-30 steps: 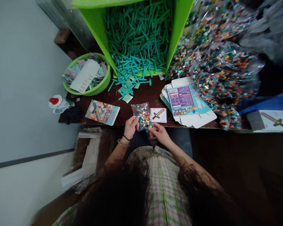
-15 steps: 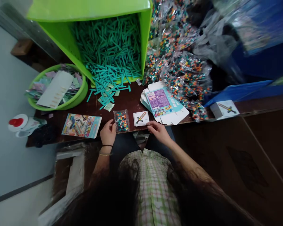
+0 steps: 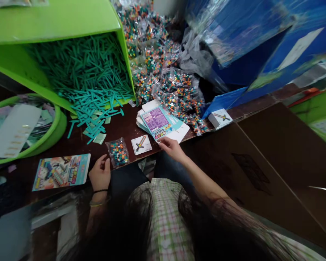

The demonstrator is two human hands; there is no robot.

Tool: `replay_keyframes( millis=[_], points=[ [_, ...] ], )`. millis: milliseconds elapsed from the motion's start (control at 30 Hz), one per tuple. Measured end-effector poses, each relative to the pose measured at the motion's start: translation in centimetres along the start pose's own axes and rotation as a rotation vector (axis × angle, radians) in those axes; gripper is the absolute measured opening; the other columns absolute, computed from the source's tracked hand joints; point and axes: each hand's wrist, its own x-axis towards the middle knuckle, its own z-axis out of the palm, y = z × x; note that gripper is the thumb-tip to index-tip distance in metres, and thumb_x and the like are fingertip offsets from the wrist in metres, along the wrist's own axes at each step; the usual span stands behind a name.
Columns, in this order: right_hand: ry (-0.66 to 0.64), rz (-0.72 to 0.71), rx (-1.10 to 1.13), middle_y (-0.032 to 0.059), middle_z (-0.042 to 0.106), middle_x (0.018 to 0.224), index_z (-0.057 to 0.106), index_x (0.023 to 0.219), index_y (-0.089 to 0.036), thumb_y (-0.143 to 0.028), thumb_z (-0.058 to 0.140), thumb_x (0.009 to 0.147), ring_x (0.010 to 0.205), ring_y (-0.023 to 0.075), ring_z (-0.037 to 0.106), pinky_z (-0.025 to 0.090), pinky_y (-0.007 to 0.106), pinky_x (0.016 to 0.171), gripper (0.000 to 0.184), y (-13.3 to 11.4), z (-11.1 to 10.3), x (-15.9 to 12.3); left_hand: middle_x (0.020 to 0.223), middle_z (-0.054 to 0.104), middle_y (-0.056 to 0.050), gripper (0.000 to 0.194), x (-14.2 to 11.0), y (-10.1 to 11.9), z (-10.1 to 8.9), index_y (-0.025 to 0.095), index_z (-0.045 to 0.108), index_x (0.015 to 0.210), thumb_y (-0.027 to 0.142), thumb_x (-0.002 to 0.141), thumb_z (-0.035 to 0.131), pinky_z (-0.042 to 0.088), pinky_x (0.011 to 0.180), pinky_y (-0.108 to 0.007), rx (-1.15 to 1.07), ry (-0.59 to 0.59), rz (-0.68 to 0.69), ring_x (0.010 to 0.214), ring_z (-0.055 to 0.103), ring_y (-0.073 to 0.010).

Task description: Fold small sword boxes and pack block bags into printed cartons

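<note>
My left hand (image 3: 100,175) rests at the table's front edge, fingers loosely curled and thumb apart, with nothing in it. Just right of its fingertips lies a clear bag of small coloured blocks (image 3: 118,152). A small stack of white cards or leaflets (image 3: 141,145), printed with a pixel sword, lies between my hands. My right hand (image 3: 170,148) has its fingers loosely bent, the tips by the lower corner of several flattened printed boxes (image 3: 156,121); whether they touch is unclear. Left of my left hand lies a colourful printed pack (image 3: 61,171).
A green bin (image 3: 122,58) on its side spills teal stick-like parts (image 3: 97,108). Bags of blocks (image 3: 165,79) are heaped at the back. A green basin (image 3: 60,125) of small packets stands at left. At right are another sword-printed stack (image 3: 220,118) and blue boxes (image 3: 239,47).
The view has turned right, so everything appears farther left. My right fingertips have shifted from the card stack's corner towards the flattened boxes. My left hand sits slightly farther from the block bag.
</note>
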Motion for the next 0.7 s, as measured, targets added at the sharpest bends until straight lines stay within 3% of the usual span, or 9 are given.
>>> replay_keyframes(
  millis=[233, 433, 567, 633, 700],
  points=[
    [-0.157, 0.066, 0.069, -0.0012, 0.067, 0.078, 0.073, 0.101, -0.022, -0.047, 0.064, 0.089, 0.068, 0.0154, 0.057, 0.045, 0.029, 0.068, 0.029, 1.1, 1.7, -3.2, 0.078, 0.071, -0.004, 0.036, -0.1, 1.2, 0.3, 0.019, 0.073, 0.107, 0.044, 0.088, 0.055, 0.052, 0.070, -0.031, -0.023, -0.024, -0.004, 0.070, 0.065, -0.0204],
    [-0.251, 0.032, 0.014, 0.0021, 0.072, 0.084, 0.074, 0.103, -0.024, -0.046, 0.064, 0.090, 0.074, 0.0199, 0.063, 0.050, 0.033, 0.071, 0.027, 1.4, 3.0, -3.9, 0.084, 0.073, -0.006, 0.032, -0.7, 1.4, 0.4, 0.018, 0.074, 0.108, 0.036, 0.089, 0.056, 0.052, 0.077, -0.032, -0.061, -0.046, -0.068, 0.074, 0.066, -0.0210],
    [-0.243, -0.214, -0.177, 0.0083, 0.075, 0.099, 0.076, 0.105, -0.026, -0.039, 0.058, 0.098, 0.092, 0.0265, 0.069, 0.055, 0.041, 0.086, 0.023, 1.9, 5.0, -3.0, 0.095, 0.075, -0.010, 0.028, -1.7, 1.3, 0.4, 0.019, 0.075, 0.110, 0.031, 0.092, 0.057, 0.053, 0.088, -0.035, -0.071, -0.053, -0.050, 0.087, 0.070, -0.0241],
    [-0.206, -0.377, -0.340, 0.0116, 0.075, 0.110, 0.075, 0.109, -0.025, -0.035, 0.053, 0.101, 0.106, 0.0293, 0.067, 0.054, 0.046, 0.095, 0.026, 2.6, 6.2, -2.2, 0.114, 0.074, -0.014, 0.030, -1.9, 0.8, -0.2, 0.019, 0.073, 0.118, 0.029, 0.094, 0.058, 0.049, 0.104, -0.042, 0.022, -0.005, -0.013, 0.111, 0.068, -0.0294],
    [-0.153, -0.493, -0.528, 0.0147, 0.071, 0.126, 0.072, 0.122, -0.023, -0.034, 0.051, 0.103, 0.121, 0.0322, 0.062, 0.051, 0.051, 0.104, 0.031, 3.8, 7.3, -1.4, 0.143, 0.062, -0.018, 0.044, -1.6, -0.2, -1.3, 0.019, 0.066, 0.134, 0.029, 0.091, 0.064, 0.035, 0.120, -0.053, 0.213, 0.021, 0.002, 0.140, 0.051, -0.0364]
  ],
)
